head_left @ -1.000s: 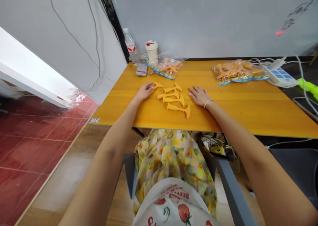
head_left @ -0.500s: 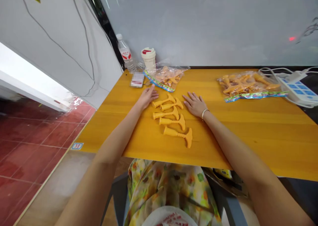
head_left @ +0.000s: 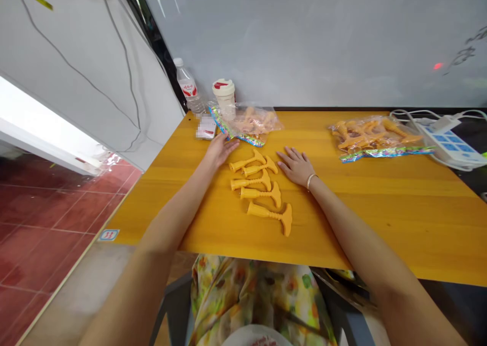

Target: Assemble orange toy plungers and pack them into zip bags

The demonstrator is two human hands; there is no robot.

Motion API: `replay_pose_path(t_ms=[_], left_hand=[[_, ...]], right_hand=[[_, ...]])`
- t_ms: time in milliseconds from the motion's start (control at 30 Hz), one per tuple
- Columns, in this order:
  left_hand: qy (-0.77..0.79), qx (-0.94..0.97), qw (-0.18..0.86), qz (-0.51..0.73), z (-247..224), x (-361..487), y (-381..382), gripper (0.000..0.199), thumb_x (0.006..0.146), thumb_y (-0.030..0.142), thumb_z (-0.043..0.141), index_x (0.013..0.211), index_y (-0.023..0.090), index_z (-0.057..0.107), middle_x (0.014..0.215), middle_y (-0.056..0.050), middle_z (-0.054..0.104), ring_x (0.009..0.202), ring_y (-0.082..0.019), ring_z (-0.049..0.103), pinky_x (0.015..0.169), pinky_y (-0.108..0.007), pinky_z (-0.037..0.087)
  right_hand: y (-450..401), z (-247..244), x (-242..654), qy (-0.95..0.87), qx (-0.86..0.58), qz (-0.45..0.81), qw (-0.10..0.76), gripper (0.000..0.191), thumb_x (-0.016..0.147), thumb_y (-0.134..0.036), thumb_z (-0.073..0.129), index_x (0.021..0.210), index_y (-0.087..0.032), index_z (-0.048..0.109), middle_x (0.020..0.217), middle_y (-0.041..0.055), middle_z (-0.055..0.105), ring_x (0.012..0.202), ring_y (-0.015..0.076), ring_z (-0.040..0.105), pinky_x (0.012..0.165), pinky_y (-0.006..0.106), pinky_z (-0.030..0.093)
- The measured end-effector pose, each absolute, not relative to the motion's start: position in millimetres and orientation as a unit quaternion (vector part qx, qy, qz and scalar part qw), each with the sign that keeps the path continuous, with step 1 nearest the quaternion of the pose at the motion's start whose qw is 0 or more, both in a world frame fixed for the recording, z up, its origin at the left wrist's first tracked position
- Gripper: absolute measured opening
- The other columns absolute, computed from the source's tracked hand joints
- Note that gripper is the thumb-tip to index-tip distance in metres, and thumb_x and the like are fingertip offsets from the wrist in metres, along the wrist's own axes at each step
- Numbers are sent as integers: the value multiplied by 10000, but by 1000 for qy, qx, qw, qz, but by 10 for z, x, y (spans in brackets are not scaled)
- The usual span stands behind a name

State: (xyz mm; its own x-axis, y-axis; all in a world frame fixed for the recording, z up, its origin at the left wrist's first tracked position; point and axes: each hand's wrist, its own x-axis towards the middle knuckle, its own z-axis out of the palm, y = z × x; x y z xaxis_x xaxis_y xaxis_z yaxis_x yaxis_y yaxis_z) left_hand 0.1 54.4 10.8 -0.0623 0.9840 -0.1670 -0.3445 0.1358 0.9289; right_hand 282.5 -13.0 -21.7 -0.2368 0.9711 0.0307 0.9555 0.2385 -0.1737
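Observation:
Several yellow-orange plastic hammer-shaped pieces [head_left: 261, 194] lie in a loose column on the wooden table [head_left: 365, 209], their heads mostly to the right. My left hand [head_left: 220, 149] rests at the upper left of the column, fingers stretched out. Its fingertips are at the lower edge of a clear plastic bag [head_left: 262, 120] with more such pieces inside; whether they touch it I cannot tell. My right hand [head_left: 297, 167], with a bracelet at the wrist, lies flat to the right of the column. Its fingers are spread and hold nothing.
A second bag [head_left: 375, 135] of yellow-orange pieces lies at the back right, beside a white power strip [head_left: 452, 145] with cables. At the back left stand a water bottle [head_left: 189, 90] and a lidded cup [head_left: 224, 95]. A small blurred packet [head_left: 206, 127] lies before them.
The view has tilted and shifted slightly. The left bag's patterned edge sits differently, closer to my left fingers. Both hands stay open, and the loose pieces keep their arrangement.

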Motion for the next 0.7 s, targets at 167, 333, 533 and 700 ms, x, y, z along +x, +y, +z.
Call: replay_pose_path(t_ms=[167, 333, 533, 700], left_hand=[[430, 347, 591, 587, 275, -706, -294, 124, 916, 238, 527, 970, 208, 635, 1145, -66, 732, 1125, -221, 710, 1044, -403, 581], [506, 244, 558, 611, 157, -1367, -1126, 175, 871, 175, 491, 913, 205, 658, 973, -65, 765, 1049, -225, 733, 879, -359, 663], [517, 200, 571, 605, 31, -1810, -1574, 246, 826, 130, 468, 975, 170, 660, 935, -94, 768, 933, -213, 756, 805, -337, 674], [519, 213, 589, 581, 36, -2032, -1750, 210, 838, 135, 465, 943, 133, 647, 922, -123, 760, 866, -209, 759, 741, -302, 668]], right_hand=[[-99, -248, 2849, -785, -612, 58, 77, 562, 1037, -501, 325, 1541, -287, 452, 1667, 73, 317, 1552, 304, 263, 1244, 583, 232], [-85, -285, 2855, -780, -616, 52, 102, 560, 1026, -499, 327, 1514, -282, 491, 1643, 67, 372, 1530, 295, 314, 1238, 571, 258], [-322, -337, 2794, -757, -640, 43, 126, 551, 1014, -486, 320, 1490, -294, 519, 1619, 62, 417, 1507, 307, 358, 1213, 609, 288], [-733, -351, 2844, -758, -640, 45, 118, 547, 1020, -448, 300, 1504, -297, 505, 1620, 44, 418, 1507, 301, 359, 1218, 579, 301]])
